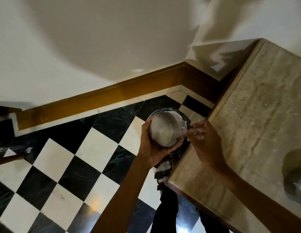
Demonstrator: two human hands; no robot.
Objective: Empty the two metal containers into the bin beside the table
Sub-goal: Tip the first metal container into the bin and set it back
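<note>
My left hand [150, 145] grips a round metal container [165, 130], turned bottom-up and tilted over the bin [186, 117]. Only the bin's dark rim with a pale liner shows, on the floor by the table's left edge. My right hand [202, 140] is at the container's right side, fingers curled by its mouth; whether it holds anything is unclear. A second metal container [296, 174] stands blurred on the stone table [257, 101] at the right edge.
The black-and-white checkered floor [65, 165] spreads to the left, bounded by a brown skirting board [102, 98] and a white wall. My sandalled foot [163, 172] and dark trouser legs stand beside the table's corner. A dark object lies at the far left.
</note>
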